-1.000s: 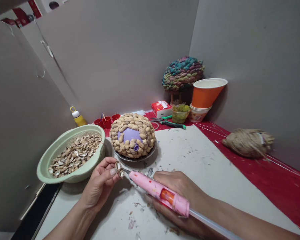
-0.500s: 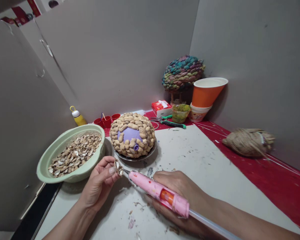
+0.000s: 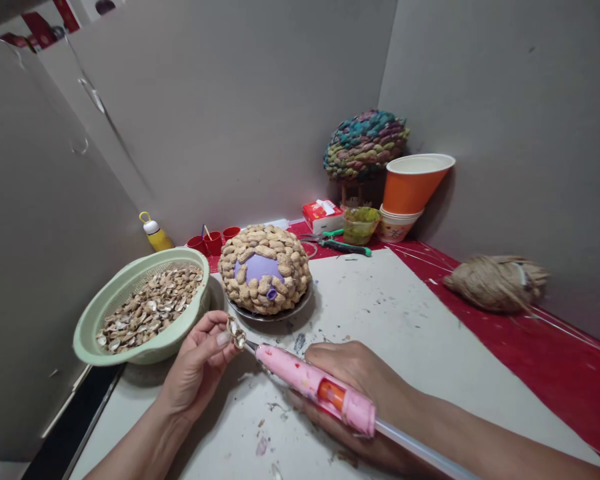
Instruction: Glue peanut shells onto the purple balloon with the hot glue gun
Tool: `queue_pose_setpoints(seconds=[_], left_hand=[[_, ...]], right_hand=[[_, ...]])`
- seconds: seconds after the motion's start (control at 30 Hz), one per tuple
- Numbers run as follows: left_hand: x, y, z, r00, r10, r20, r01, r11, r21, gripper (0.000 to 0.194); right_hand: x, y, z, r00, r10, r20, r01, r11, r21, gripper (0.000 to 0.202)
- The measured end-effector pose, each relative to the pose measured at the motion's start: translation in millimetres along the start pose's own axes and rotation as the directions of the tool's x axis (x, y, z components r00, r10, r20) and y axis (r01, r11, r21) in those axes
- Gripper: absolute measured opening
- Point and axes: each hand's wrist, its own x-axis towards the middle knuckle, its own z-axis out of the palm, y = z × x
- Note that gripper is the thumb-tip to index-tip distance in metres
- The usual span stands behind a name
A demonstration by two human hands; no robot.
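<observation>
Between thumb and fingers, my left hand (image 3: pixel 200 360) pinches a peanut shell half (image 3: pixel 237 333), its hollow side facing the glue gun. My right hand (image 3: pixel 355 387) is wrapped round a pink hot glue gun (image 3: pixel 300 377) with a clear glue stick (image 3: pixel 420 448) in its back end. The gun's metal nozzle is at the shell's edge. Just beyond stands a purple balloon (image 3: pixel 259 269) largely covered with peanut shells (image 3: pixel 293 267), resting on a metal dish (image 3: pixel 275 316). A bare purple patch and the balloon's knot face me.
On the left, a green basin (image 3: pixel 85 340) holds many peanut shells. Behind are a yellow bottle (image 3: pixel 157 237), red cups (image 3: pixel 213 244), pliers (image 3: pixel 345 247), a plastic bowl (image 3: pixel 361 228), orange paper cups (image 3: pixel 413 187) and a colourful woven-looking ball (image 3: pixel 365 148). Twine (image 3: pixel 497 283) lies at right.
Hardly anything differs. The shell and the glue gun have shifted very slightly to the left, with the nozzle still at the shell.
</observation>
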Motion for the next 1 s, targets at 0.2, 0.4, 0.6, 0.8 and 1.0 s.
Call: queue_pose_setpoints(seconds=[0.2, 0.4, 0.6, 0.8, 1.0], left_hand=[[0.4, 0.5, 1.8, 1.000, -0.002, -0.011, 0.002, 1.000, 0.014, 0.025], [1.0, 0.7, 2.7, 1.000, 0.001, -0.025, 0.000, 1.000, 0.029, 0.025], [1.2, 0.9, 2.7, 1.000, 0.001, -0.024, 0.000, 1.000, 0.027, 0.025], [0.3, 1.0, 3.0, 1.000, -0.006, -0.027, 0.007, 1.000, 0.023, 0.023], [0.5, -0.3, 3.0, 0.999, -0.004, -0.032, 0.005, 1.000, 0.024, 0.026]], right_hand=[[-0.1, 1.8, 1.5, 1.000, 0.023, 0.017, -0.023, 1.000, -0.017, 0.027], [-0.6, 1.0, 2.2, 0.999, 0.032, 0.041, -0.030, 0.999, -0.030, 0.026], [-0.4, 0.6, 0.8, 1.000, 0.018, 0.018, -0.018, 1.000, -0.018, 0.025], [0.8, -0.3, 0.5, 0.998, 0.036, 0.060, -0.036, 0.999, 0.001, 0.024], [0.1, 1.6, 0.6, 0.999, 0.018, 0.051, -0.019, 1.000, 0.018, 0.020]])
